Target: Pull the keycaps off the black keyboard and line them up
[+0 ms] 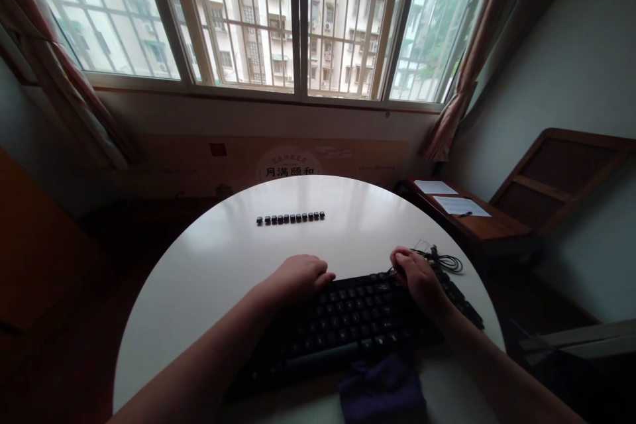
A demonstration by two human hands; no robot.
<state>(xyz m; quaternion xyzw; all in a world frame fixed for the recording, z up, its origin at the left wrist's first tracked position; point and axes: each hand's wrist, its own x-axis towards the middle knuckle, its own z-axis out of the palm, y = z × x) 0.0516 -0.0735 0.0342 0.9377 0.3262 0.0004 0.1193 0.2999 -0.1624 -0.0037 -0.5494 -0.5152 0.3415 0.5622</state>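
At the far left, a patterned curtain (74, 96) hangs at 10 o'clock, taking the black keyboard (342, 315) as the dial's centre and the barred window (301, 26) as 12. The white round surface (199, 285) begins below it. A straight row of small black keycaps (292, 218) stands on this surface at 11 o'clock, well apart from the keyboard; the leftmost piece sits slightly off from the others.

The left hand (303, 271) is at 10 to 11 o'clock, resting at the keyboard's far edge with fingers curled. Its grip faces away from view; whether it encloses anything cannot be determined.

The keyboard itself lies keys up on the near part of the surface, slightly askew, its long axis running from 8 to 2 o'clock. A crumpled purple cloth (382, 389) is at 6 o'clock, just beside its near edge.

The right hand (415, 275) is over the far side at 1 o'clock, fingers bunched together. Its grip appears drawn in, but its contents cannot be confirmed. Just beyond it, at 2 o'clock, lies a coiled black cable (447, 262). Farther out at 2 o'clock, printed sheets (462, 205) lie on a brown wooden side surface (489, 226).
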